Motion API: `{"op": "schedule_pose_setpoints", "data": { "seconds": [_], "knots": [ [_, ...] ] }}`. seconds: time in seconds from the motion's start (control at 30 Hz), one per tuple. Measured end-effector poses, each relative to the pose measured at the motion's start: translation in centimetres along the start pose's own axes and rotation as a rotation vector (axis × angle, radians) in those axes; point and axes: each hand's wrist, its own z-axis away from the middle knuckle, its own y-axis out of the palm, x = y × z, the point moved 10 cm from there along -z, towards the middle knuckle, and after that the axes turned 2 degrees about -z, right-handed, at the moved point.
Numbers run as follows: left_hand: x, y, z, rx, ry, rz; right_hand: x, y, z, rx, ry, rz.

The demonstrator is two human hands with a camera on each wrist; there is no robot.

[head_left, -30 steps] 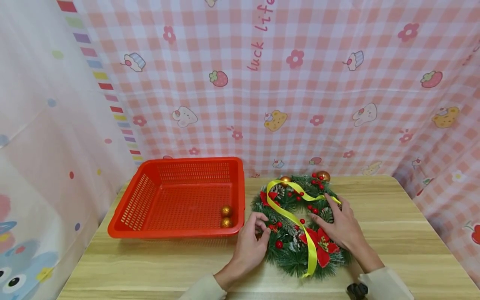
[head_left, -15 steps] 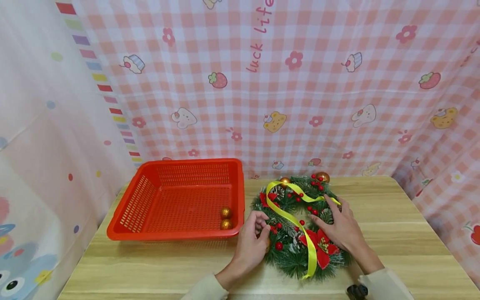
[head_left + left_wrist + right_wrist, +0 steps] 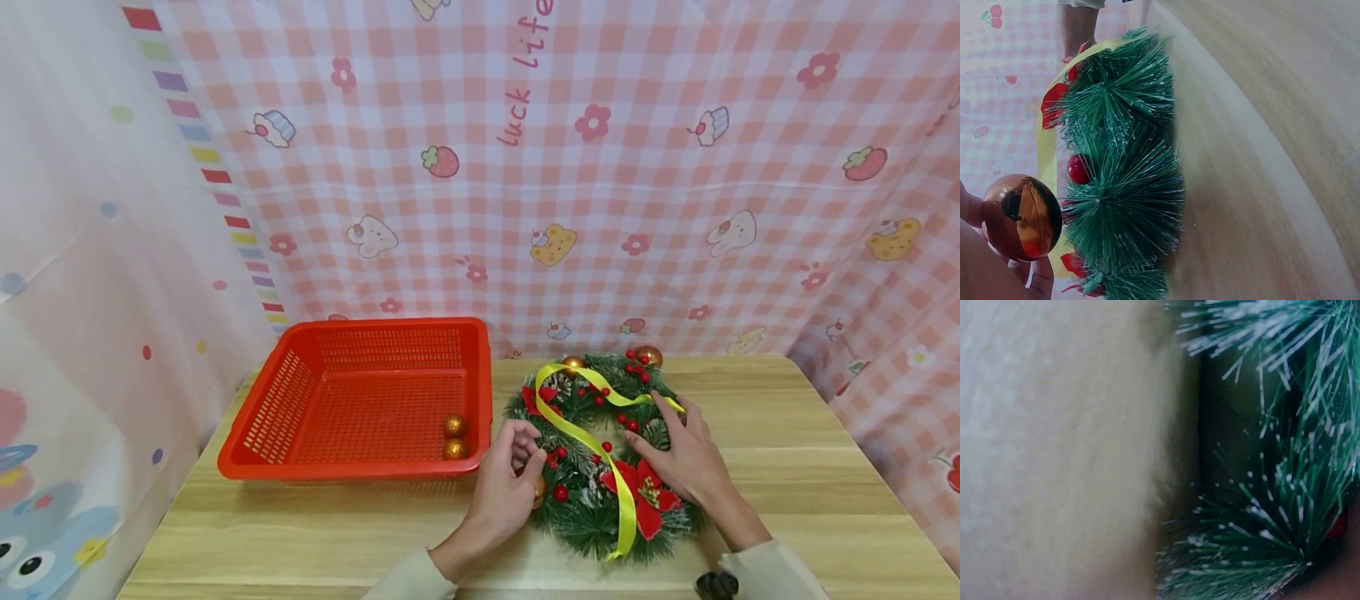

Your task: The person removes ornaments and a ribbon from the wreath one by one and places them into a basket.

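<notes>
A green Christmas wreath (image 3: 592, 521) lies on the table, trimmed with red flowers, berries and pine cones. Across it runs a loose yellow ribbon (image 3: 573, 429). My left hand (image 3: 504, 483) holds a shiny copper-gold bauble (image 3: 1025, 219) in its fingers, right at the wreath's left side. In the head view that hand covers most of the bauble. On the wreath's right side, my right hand (image 3: 686, 454) grips it with the thumb toward the centre hole and the fingers spread over the outer part. The ribbon's upper end passes by its fingers.
Left of the wreath stands a red plastic basket (image 3: 258, 471) with two small gold balls (image 3: 454, 437) in its near right corner. Two more baubles, one copper (image 3: 648, 357) and one gold (image 3: 573, 363), sit at the wreath's far edge. A checkered curtain (image 3: 480, 208) hangs behind the table.
The left hand has tipped slightly, and more of the bauble shows beside its thumb. Right hand, wreath and basket stay in place; the head view shifts a little.
</notes>
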Motion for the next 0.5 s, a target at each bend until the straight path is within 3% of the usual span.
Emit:
{"op": "schedule_pose_setpoints", "data": {
  "seconds": [0.5],
  "knots": [
    [-1.1,-0.97,0.37,0.028,0.014,0.064,-0.04,0.08,0.04,0.003,0.003,0.0]
  ]
}}
